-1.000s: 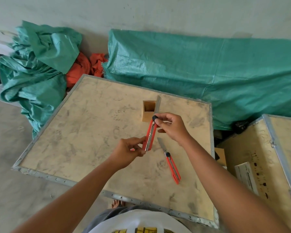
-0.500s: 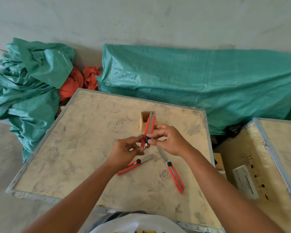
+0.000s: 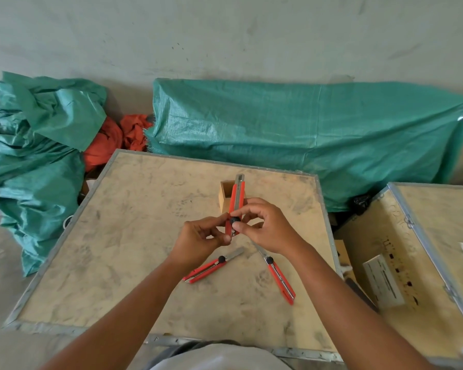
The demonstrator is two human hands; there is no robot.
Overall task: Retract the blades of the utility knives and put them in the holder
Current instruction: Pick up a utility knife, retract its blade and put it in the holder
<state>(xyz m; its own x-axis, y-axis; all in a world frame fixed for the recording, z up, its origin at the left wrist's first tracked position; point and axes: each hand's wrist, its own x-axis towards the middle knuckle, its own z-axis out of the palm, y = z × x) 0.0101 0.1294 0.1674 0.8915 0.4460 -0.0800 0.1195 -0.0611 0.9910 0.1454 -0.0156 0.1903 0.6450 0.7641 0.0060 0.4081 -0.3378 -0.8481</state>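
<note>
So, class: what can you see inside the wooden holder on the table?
The wooden holder shows a dark open top with no knife standing in it. The held knife crosses in front of its right side, so that part and the bottom stay hidden.

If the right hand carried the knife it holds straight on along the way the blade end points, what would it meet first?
Probably the wooden holder. The held knife, pinched by the right hand and left hand, points away over the holder's right edge; depth is unclear, so it may pass above it.
</note>
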